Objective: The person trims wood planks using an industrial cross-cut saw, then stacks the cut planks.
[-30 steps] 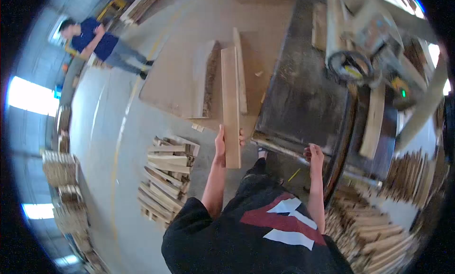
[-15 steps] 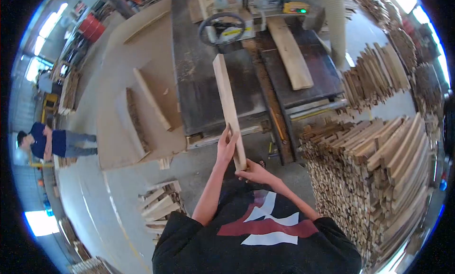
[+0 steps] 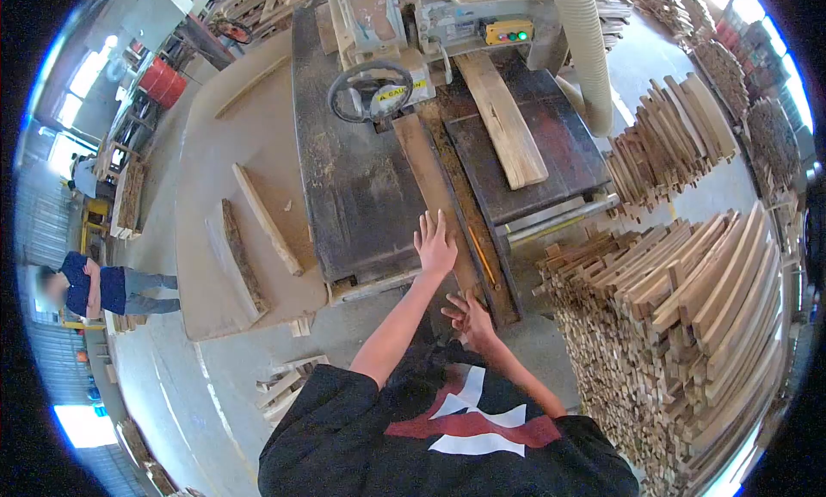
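A long wooden board [image 3: 422, 166] lies flat on the dark machine table [image 3: 361, 196], its far end near the handwheel [image 3: 370, 90] and its near end toward me. My left hand [image 3: 437, 246] rests on the board's top, fingers spread. By the near end is my right hand [image 3: 471, 318], fingers apart, seemingly touching the board; the exact contact is hard to make out. Right of the board runs a sawdust-covered slot with a thin orange stick [image 3: 483, 254] in it. A wider plank [image 3: 503, 123] lies on the right-hand table section.
Tall stacks of boards [image 3: 680, 325] stand close on my right. Loose boards [image 3: 267, 217] lie on the brown side table [image 3: 202, 256]. A hose [image 3: 585, 58] hangs beside the control box [image 3: 508, 33]. At far left stands a person [image 3: 90, 282] with folded arms.
The board, earlier raised in both hands, is now down on the machine table beside the slot. Both hands have moved from gripping it to spread fingers. My view has shifted slightly.
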`<state>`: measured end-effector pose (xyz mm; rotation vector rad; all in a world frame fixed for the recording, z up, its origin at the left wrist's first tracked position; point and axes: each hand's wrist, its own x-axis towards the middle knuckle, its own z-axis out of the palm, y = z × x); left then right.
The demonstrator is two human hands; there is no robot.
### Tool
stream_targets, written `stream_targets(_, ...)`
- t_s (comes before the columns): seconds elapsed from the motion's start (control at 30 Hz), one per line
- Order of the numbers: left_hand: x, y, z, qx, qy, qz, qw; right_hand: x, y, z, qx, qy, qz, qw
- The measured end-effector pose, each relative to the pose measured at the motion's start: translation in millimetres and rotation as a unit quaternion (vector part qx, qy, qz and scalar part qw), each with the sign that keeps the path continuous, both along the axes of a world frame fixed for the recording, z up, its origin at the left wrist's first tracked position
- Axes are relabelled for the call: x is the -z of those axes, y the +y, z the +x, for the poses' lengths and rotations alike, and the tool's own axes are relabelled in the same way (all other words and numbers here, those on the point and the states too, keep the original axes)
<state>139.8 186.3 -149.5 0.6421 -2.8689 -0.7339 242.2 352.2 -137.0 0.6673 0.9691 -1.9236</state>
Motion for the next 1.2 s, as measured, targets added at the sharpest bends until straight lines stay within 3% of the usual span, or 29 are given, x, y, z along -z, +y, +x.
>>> stream_targets(0.17, -13.1, -4.8, -34.4, -0.065, 0.007, -0.030, 0.997, 5.8, -24.2, -30.4, -0.096, 0.081, 0.065, 0.990)
stream_targets(0.27, -10.9, -21.8, -60.4, -0.090, 0.044, -0.052, 0.994, -10.0, -46.8, -57.5, -0.114, 0.042, 0.149, 0.981)
stream_targets(0.47, -17.2, -65.7, -104.7, -0.079, 0.091, -0.034, 0.992, 8.6, -88.4, -105.6, -0.043, 0.087, 0.134, 0.986)
stream_targets(0.87, -22.5, -99.5, -144.6, -0.085, 0.093, -0.003, 0.992, -7.3, -126.2, -143.8, -0.077, 0.118, 0.276, 0.951)
stream_targets(1.2, -25.2, -103.1, -147.6, -0.076, 0.065, 0.019, 0.995, -0.7, -130.4, -139.9, -0.014, 0.119, 0.243, 0.963)
